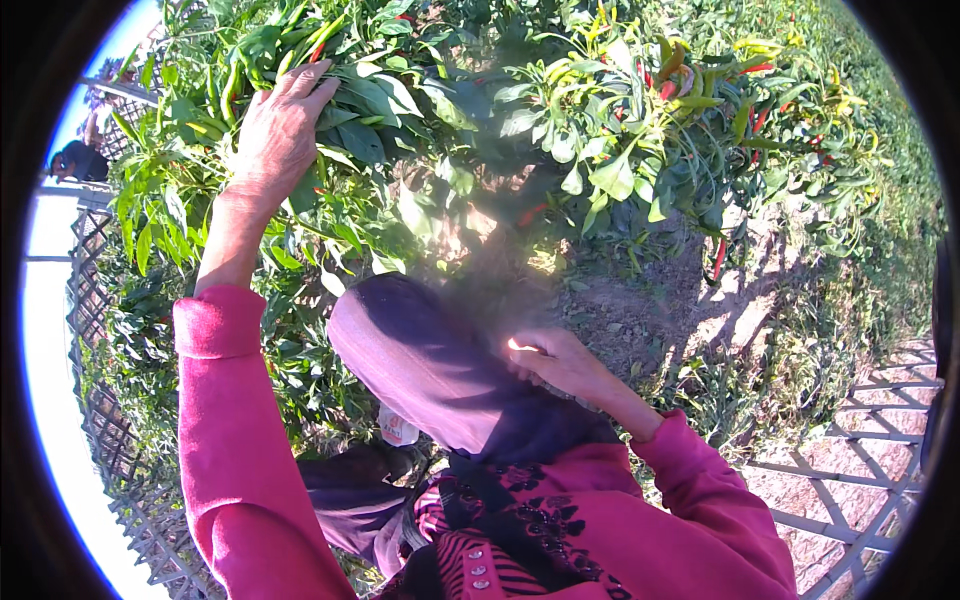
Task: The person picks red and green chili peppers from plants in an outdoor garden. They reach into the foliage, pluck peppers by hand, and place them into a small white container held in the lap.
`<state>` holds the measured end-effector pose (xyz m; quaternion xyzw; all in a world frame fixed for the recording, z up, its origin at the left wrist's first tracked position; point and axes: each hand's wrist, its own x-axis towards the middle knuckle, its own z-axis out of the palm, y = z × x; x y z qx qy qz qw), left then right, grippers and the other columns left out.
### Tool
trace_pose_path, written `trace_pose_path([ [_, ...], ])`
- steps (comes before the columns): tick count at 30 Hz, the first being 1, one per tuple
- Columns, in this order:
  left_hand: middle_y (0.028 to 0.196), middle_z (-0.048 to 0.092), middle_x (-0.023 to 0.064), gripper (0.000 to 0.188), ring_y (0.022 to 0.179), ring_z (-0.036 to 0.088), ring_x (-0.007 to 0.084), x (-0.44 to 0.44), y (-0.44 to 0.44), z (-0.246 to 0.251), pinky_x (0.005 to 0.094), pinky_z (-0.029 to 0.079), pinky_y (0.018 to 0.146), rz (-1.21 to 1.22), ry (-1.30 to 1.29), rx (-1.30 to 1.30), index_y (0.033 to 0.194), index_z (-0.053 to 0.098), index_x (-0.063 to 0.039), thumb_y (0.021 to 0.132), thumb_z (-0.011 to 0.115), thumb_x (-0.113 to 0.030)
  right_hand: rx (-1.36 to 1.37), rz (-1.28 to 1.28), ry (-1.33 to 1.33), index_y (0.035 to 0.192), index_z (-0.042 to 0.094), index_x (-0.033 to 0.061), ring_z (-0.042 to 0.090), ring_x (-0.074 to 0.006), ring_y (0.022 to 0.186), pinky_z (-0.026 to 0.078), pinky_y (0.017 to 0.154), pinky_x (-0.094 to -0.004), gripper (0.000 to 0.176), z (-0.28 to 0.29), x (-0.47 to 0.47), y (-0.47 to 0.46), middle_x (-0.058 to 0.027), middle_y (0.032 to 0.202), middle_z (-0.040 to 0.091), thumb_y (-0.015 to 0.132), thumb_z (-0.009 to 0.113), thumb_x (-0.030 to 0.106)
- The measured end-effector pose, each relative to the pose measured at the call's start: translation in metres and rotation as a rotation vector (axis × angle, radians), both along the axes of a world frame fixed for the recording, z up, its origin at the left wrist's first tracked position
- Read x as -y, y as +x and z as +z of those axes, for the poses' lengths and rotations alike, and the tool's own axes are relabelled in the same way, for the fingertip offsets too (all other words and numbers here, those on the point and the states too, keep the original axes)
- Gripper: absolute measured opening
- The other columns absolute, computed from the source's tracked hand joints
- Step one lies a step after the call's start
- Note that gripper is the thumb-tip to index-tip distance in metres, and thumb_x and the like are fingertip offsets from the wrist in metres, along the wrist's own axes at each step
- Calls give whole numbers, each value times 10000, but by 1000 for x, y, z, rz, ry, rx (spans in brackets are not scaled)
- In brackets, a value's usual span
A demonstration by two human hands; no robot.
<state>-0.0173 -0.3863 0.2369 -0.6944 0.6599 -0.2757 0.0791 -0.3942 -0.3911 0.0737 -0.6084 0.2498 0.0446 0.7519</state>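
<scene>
My left hand [281,124] lies back-up against the top of a chili pepper plant [367,90], its fingers over leaves and slender peppers. Its palm and thumb are hidden, so whether it grips a stem cannot be told. Green peppers [231,90] hang just left of the fingers, and a red pepper [318,52] shows above the fingertips. My right hand [555,360] is beside my raised knee [405,337], fingers curled. A bright sunlit patch lies at its fingertips; whether it holds anything is not visible.
A second pepper plant [637,142] with red and green peppers leans over bare soil [615,315]. Lattice fencing [97,405] runs along the left; more lattice [840,457] stands at lower right. A white container [397,426] is below my knee. A dark object [79,161] sits at far left.
</scene>
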Motion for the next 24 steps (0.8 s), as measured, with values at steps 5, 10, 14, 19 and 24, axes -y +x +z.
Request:
trace_pose_path([
  [5,1407,469,39,532,1281,444,224,2,25,5,392,405,984,-36,-5,78,1296,541,-110,780,509,18,-39,-8,9,953,617,16,582,-86,728,492,641,-247,185,-10,-1,5,-22,841,623,942,528,178],
  [10,1411,466,25,563,1278,446,230,-3,33,12,385,408,990,-60,5,67,1309,532,-120,767,528,33,-29,21,-16,985,620,12,579,-84,731,488,647,-245,176,-16,1,10,-19,839,619,942,523,152],
  [14,1439,443,51,556,1324,405,223,-6,18,10,415,381,998,-32,9,25,1317,527,-106,778,545,27,61,-116,-122,1027,633,25,592,-114,703,490,638,-276,219,-10,10,11,-46,811,632,935,498,170],
  [19,1383,494,95,524,1279,442,250,-14,-20,7,379,398,909,-91,-81,-9,1235,578,-37,725,493,48,189,-559,-275,1147,604,10,615,-111,747,507,669,-266,249,37,43,5,-49,911,661,941,528,127],
  [24,1424,459,100,480,1311,422,263,-28,-65,-5,409,386,972,-78,-79,-119,1174,612,-36,701,550,13,304,-944,-588,1234,528,-18,593,-133,880,521,763,-272,295,80,104,-22,-101,1107,597,968,477,100],
])
